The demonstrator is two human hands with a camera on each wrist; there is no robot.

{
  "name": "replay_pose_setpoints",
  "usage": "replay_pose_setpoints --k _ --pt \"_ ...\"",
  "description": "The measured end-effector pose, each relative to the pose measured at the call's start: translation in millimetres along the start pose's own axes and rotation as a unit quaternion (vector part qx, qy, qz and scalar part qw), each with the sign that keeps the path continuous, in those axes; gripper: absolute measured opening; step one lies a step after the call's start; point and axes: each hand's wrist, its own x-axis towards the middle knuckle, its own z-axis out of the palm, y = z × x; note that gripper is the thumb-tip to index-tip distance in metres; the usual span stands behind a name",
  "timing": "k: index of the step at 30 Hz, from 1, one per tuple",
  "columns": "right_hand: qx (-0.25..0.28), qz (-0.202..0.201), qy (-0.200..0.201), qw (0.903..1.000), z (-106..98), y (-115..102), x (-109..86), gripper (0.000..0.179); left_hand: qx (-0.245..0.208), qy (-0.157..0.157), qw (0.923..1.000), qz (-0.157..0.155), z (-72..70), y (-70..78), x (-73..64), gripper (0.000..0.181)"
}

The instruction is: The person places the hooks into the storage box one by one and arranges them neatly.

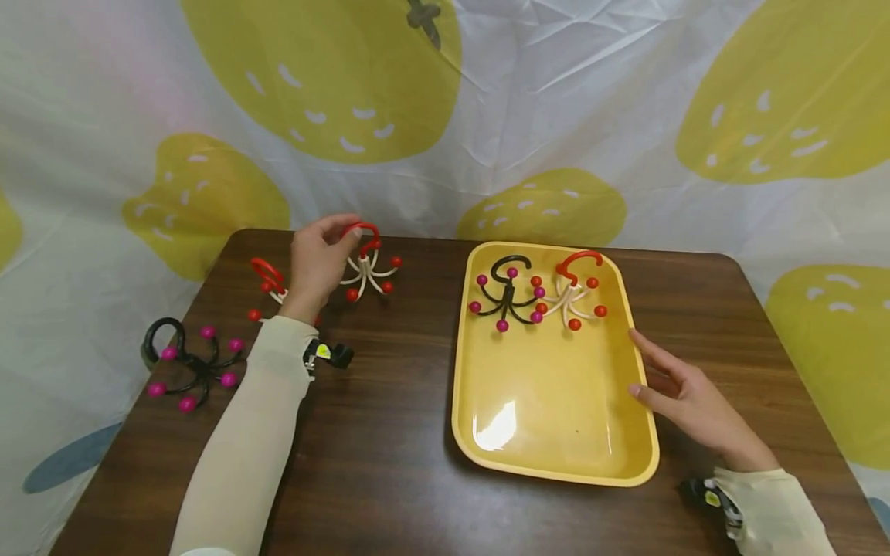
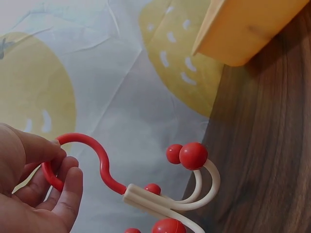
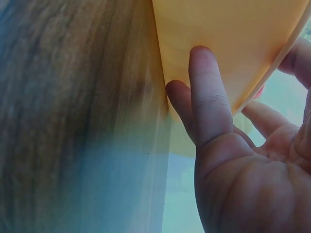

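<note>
In the head view, my left hand [image 1: 321,259] pinches the red hook of a red-and-white multi-arm hanger [image 1: 365,266] by its curved end. In the left wrist view, the hanger's cream arms end in red balls and point away from the fingers. My right hand [image 1: 684,398] touches the right side of a yellow tray [image 1: 556,469], thumb and index finger at the rim. In the right wrist view, two straight fingers [image 3: 209,92] lie along the tray's outer wall. Inside the tray's far end are a black hanger with magenta balls [image 1: 507,297] and a red-and-white hanger [image 1: 570,289].
Another red-and-white hanger [image 1: 267,272] lies partly hidden behind the left hand. A black hanger with magenta balls [image 1: 200,364] lies at the left edge of the brown wooden table [image 1: 375,432]. A fruit-print cloth [image 1: 542,116] hangs behind the table.
</note>
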Motion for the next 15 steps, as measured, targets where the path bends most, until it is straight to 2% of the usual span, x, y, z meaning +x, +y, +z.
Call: replay_pose_setpoints --k 9,15 --pt "0.010 0.002 0.002 0.9999 1.0 -1.1 0.9 0.079 -0.050 -0.013 0.9985 0.015 1.7 14.8 -5.9 0.027" --pt "0.014 0.006 -0.001 0.9999 0.4 -1.8 0.4 0.080 -0.061 -0.023 0.9972 0.039 2.9 27.2 -15.5 0.026"
